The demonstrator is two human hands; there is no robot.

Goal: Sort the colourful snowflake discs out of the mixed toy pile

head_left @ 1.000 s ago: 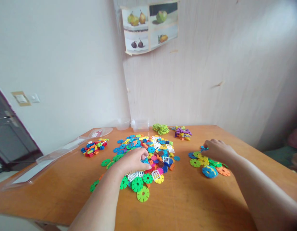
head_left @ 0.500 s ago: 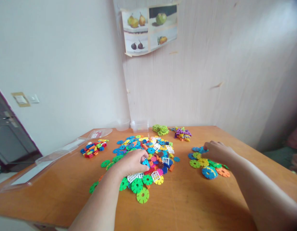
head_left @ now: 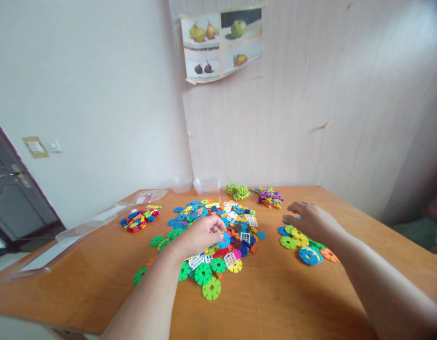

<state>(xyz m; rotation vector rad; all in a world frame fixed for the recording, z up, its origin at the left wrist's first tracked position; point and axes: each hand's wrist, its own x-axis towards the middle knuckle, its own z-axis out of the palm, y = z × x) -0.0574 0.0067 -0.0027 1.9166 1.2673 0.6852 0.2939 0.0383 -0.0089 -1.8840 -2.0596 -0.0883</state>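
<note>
Over the big mixed pile, my left hand (head_left: 200,234) is closed in a pinch on a blue notched plastic disc (head_left: 223,241). Around it lie more notched discs, such as a green disc (head_left: 203,273) and a lime disc (head_left: 211,288), with white lattice window pieces (head_left: 230,259) among them. To the right, my right hand (head_left: 313,221) hovers with thumb and fingers apart and nothing between them. Below it is a smaller group of discs, among them a yellow disc (head_left: 302,240), a blue disc (head_left: 309,256) and an orange disc (head_left: 330,255).
A small heap of coloured bricks (head_left: 139,218) sits at the left. Lime pieces (head_left: 237,191) and purple pieces (head_left: 271,196) are stacked at the back. Clear plastic tubs (head_left: 207,185) stand by the wall, and transparent lids (head_left: 77,233) lie along the left edge of the wooden table (head_left: 268,302).
My left hand has moved slightly right with the blue disc. My right hand has lifted and shifted a little left, its fingers opening above the smaller group.
</note>
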